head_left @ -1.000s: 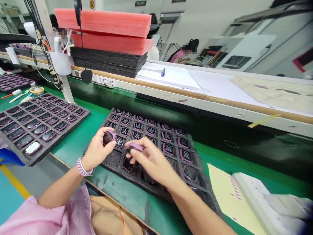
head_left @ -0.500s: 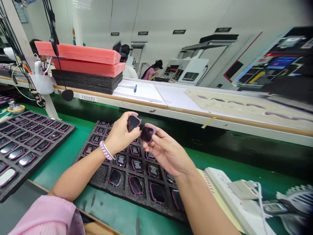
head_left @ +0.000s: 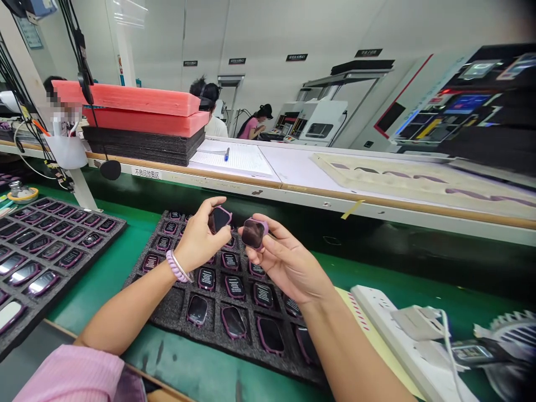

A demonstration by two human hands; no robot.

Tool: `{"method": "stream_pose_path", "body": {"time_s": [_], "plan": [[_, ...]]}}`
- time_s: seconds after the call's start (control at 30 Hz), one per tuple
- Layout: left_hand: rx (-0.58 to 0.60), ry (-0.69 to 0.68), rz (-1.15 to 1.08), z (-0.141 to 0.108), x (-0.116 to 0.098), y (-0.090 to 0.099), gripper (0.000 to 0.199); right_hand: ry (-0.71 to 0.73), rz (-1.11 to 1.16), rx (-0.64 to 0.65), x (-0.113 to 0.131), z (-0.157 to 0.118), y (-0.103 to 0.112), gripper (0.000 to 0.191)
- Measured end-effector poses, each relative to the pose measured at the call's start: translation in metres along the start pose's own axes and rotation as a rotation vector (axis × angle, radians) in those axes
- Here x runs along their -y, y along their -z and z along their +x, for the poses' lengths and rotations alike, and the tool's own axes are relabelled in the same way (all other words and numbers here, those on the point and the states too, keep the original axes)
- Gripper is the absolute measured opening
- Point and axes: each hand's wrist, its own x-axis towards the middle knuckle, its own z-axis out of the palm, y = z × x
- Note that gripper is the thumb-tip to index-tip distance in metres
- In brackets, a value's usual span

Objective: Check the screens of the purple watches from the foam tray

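1. My L hand [head_left: 196, 240]: gripping a purple-framed unit [head_left: 220, 219] btwn thumb & fingers, dark face showing. Held up over the back part of the near tray.
2. My R hand [head_left: 288, 265]: pinching a second unit [head_left: 253, 233], also purple w/ dark face, thumb on the near side, fingers curled behind. It's just beside the L one; can't tell if my L thumb touches it.
3. Near tray [head_left: 172, 307]: dark grey foam w/ pockets, flat on the green bench [head_left: 90, 290] under both hands. More purple-framed units sit in it, approx. one per pocket; several show lines of white text, front-row ones are dark.
4. Far-L tray [head_left: 92, 252]: same sort, also loaded; a few faces catch the light.
5. On my R: yellow sheet [head_left: 385, 352] & white power strip [head_left: 372, 301] w/ a charger [head_left: 419, 322] on it, near my forearm.
6. Shelf up front: pink foam blocks [head_left: 138, 100] stacked on black foam sheets [head_left: 142, 146]; blue pen [head_left: 226, 154] on paper [head_left: 251, 163] alongside.
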Motion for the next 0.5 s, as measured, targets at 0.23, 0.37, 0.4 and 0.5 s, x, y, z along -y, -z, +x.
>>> {"method": "stream_pose_path", "body": {"time_s": [0.23,0.37,0.4,0.5], "plan": [[-0.007,-0.003,0.003,-0.001,-0.004,0.002,0.044,-0.022,0.036,0.046,-0.001,-0.001,-0.003,0.04],[-0.023,-0.03,0.031,-0.003,-0.006,0.003,0.044,-0.01,0.07,0.055,-0.002,0.0,-0.002,0.043],[-0.029,-0.04,0.047,-0.003,-0.008,0.003,0.043,-0.007,0.08,0.056,-0.003,0.0,-0.002,0.044],[-0.06,-0.059,0.145,-0.005,-0.018,0.005,0.043,0.014,0.113,0.075,-0.004,-0.001,-0.004,0.047]]}}
